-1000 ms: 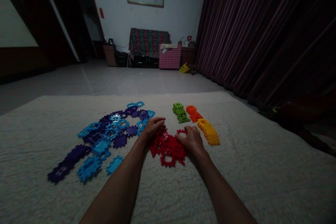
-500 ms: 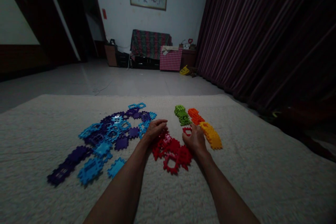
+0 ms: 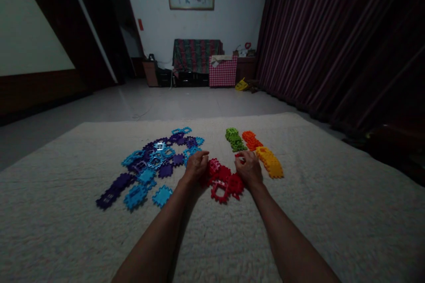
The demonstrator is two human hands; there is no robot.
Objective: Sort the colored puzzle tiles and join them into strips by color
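A small heap of red toothed plastic tiles (image 3: 223,181) lies on the cream rug (image 3: 332,212) between my two hands. My left hand (image 3: 195,167) rests at the heap's left edge with its fingers curled in. My right hand (image 3: 248,169) sits at the heap's right edge, fingers bent and pinched on a red tile (image 3: 239,155) at its far side. Just right of that hand runs a row of yellow tiles (image 3: 270,162), with orange tiles (image 3: 251,139) and green tiles (image 3: 235,139) beyond.
A spread of blue and purple tiles (image 3: 151,166) covers the rug to the left. Dark curtains (image 3: 332,40) hang along the right side. Bare floor (image 3: 186,99) leads to a covered cabinet and a checked box (image 3: 222,70) at the far wall.
Both hands have drawn closer together over the red heap, and the right fingers have closed on a red tile. The camera has shifted, so everything sits slightly farther and to the right.
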